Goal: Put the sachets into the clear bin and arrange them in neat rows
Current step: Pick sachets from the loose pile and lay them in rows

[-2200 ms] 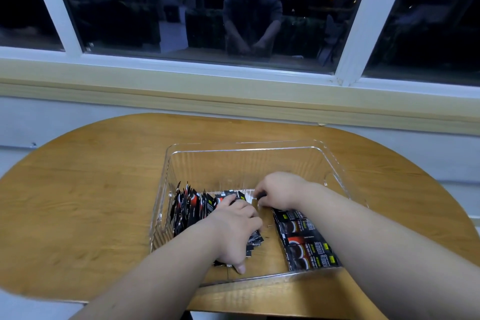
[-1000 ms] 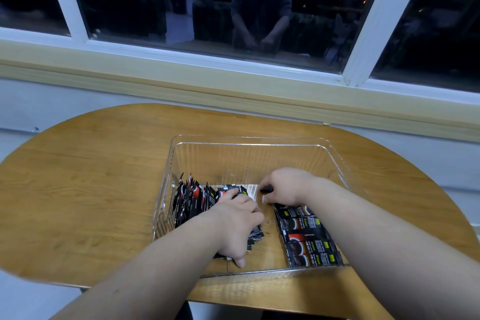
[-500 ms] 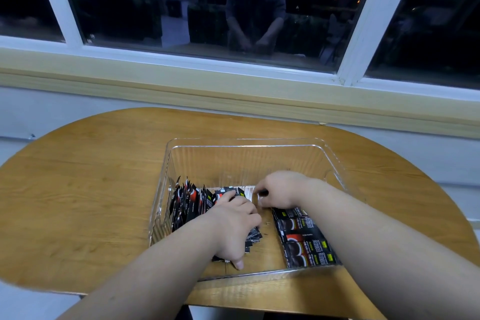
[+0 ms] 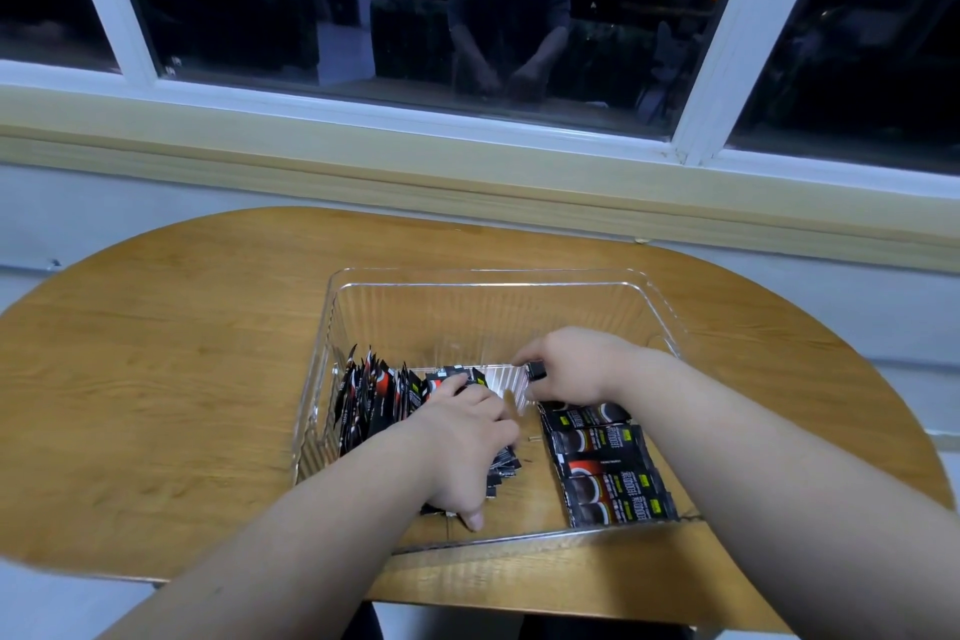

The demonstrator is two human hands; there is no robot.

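**A:** Where are the sachets (image 4: 384, 395)?

**B:** All in the bin (image 4: 488, 278), which sits on the table (image 4: 156, 379) under the window (image 4: 363, 16). An upright row (image 4: 358, 405) stands on edge against the bin's left wall, leaning a little. A flat row (image 4: 608, 473) lies overlapped on the bin floor at the right, running from the near wall toward the middle.

**A:** And the left hand (image 4: 467, 452)?

**B:** It's inside the bin, palm down over the right end of the upright row. The fingers curl round a bundle (image 4: 501, 470) of sachets and the thumb points at the near wall. It grips that bundle, whose dark edges stick out beneath the hand.

**A:** The right hand (image 4: 566, 364)?

**B:** Also in the bin, at the far end of the flat row. Its fingertips pinch one sachet (image 4: 537, 372) by the end, and very little of it shows.

**A:** Do the hands touch?

**B:** No, they're near each other, with a strip of bare bin floor between them.
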